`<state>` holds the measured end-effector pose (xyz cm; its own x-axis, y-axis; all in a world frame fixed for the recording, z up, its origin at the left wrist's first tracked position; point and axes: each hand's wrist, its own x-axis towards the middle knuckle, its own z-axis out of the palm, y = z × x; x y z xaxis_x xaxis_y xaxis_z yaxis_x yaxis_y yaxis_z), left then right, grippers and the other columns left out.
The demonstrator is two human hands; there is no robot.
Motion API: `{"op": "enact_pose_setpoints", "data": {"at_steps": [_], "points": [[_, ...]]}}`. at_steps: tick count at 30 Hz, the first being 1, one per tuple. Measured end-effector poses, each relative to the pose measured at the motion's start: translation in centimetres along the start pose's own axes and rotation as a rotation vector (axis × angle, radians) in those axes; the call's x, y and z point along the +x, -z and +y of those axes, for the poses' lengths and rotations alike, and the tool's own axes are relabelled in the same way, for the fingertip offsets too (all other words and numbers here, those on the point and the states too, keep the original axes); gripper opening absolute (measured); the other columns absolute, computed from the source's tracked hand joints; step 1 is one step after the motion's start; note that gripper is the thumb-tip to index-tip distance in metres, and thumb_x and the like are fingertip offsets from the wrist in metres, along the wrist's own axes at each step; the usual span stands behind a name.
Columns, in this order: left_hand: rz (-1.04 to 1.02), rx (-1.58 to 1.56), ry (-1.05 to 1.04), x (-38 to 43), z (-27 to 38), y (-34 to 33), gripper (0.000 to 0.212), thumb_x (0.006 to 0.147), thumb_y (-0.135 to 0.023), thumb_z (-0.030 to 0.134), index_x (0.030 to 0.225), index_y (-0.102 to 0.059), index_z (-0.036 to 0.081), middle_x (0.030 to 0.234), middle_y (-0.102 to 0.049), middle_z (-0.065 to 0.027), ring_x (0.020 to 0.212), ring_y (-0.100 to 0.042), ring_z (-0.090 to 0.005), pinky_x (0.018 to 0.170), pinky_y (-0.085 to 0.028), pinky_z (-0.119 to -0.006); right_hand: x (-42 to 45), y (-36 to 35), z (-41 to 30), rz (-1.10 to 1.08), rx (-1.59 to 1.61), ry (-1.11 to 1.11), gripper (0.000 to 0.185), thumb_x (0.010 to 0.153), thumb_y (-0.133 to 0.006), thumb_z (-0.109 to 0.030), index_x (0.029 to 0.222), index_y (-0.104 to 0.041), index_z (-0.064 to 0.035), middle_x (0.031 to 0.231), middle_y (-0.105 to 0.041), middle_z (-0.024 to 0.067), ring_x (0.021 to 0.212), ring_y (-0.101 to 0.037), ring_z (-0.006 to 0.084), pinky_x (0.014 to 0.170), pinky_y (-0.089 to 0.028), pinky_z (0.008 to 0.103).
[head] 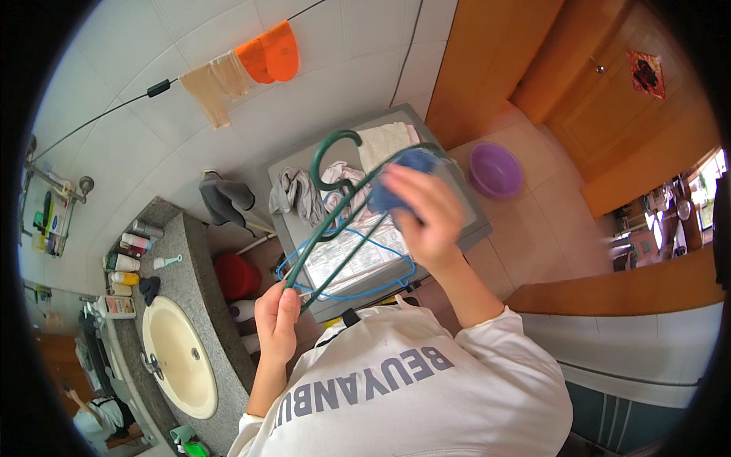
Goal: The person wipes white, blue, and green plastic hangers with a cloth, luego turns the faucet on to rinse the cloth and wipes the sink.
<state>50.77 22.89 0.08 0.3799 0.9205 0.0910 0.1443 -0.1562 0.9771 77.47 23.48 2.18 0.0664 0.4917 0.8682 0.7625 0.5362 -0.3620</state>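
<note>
My left hand [278, 320] grips one end of a green clothes hanger [320, 235], which is raised over a grey washing machine lid [457, 220]. Blurred by motion, my right hand [425, 220] holds a blue cloth [402, 171] against the hanger's other end. Beneath them on the lid lie a blue wire hanger [365, 296], a grey crumpled garment [297, 197], a pale pinkish garment [341, 172] and a folded cream towel [385, 143]. A printed sheet [325, 268] is also on the lid.
A granite counter with an oval cream basin [177, 357] and bottles [123, 263] stands at the left. A red bucket [237, 277] sits under it. Grey cloths [225, 197] hang by the tiled wall; orange cloths [268, 54] hang on a line. A purple basin [495, 170] rests on the floor.
</note>
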Motion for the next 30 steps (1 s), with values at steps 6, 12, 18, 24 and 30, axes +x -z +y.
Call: {"op": "enact_pose_setpoints", "data": {"at_steps": [6, 12, 18, 24, 30], "points": [[-0.018, 0.132, -0.07, -0.6, -0.3, 0.8, 0.036, 0.092, -0.05, 0.026, 0.068, -0.044, 0.0, 0.054, -0.032, -0.0038, 0.049, -0.029, -0.0099, 0.045, -0.022, -0.028, 1.3, 0.3, 4.3, -0.216, -0.071, 0.004, 0.037, 0.065, -0.068, -0.003, 0.101, -0.066, -0.0085, 0.106, -0.064, 0.0027, 0.082, -0.054, 0.0233, 0.072, -0.045, 0.031], [-0.01, 0.176, -0.07, -0.1, -0.5, 0.8, 0.041, 0.092, -0.05, 0.029, 0.065, -0.043, 0.0, 0.053, -0.033, -0.0039, 0.049, -0.029, -0.0115, 0.045, -0.021, -0.029, 0.6, -1.3, 1.6, -0.314, -0.051, 0.021, 0.039, 0.062, -0.07, -0.002, 0.099, -0.065, -0.0095, 0.098, -0.064, 0.004, 0.081, -0.055, 0.0233, 0.072, -0.045, 0.0327], [-0.054, -0.067, 0.009, -0.7, -0.2, 1.8, 0.045, 0.093, -0.05, 0.034, 0.06, -0.043, 0.004, 0.052, -0.036, 0.0031, 0.047, -0.028, -0.0064, 0.044, -0.018, -0.025, 0.4, 0.1, 5.7, -0.338, 0.201, -0.105, 0.026, 0.064, -0.072, -0.001, 0.089, -0.067, -0.0011, 0.088, -0.066, 0.0077, 0.078, -0.058, 0.0239, 0.071, -0.045, 0.0301], [-0.035, -0.13, -0.009, -1.8, -1.4, 3.5, 0.046, 0.093, -0.048, 0.038, 0.06, -0.042, 0.007, 0.051, -0.035, 0.0046, 0.046, -0.028, -0.0051, 0.044, -0.018, -0.024, -0.2, 4.0, 7.7, -0.52, 0.359, -0.586, 0.019, 0.071, -0.068, 0.003, 0.09, -0.067, 0.0025, 0.085, -0.066, 0.0081, 0.079, -0.06, 0.014, 0.07, -0.046, 0.0257], [-0.05, -0.223, 0.021, -2.4, -2.3, 3.5, 0.044, 0.093, -0.049, 0.039, 0.064, -0.046, 0.006, 0.051, -0.035, 0.0042, 0.047, -0.028, -0.0055, 0.045, -0.019, -0.024, -2.7, 7.4, 9.7, -0.521, 0.427, -0.798, 0.024, 0.071, -0.072, -0.001, 0.094, -0.067, 0.0036, 0.093, -0.069, 0.0083, 0.081, -0.062, 0.0106, 0.074, -0.048, 0.0244]]}}
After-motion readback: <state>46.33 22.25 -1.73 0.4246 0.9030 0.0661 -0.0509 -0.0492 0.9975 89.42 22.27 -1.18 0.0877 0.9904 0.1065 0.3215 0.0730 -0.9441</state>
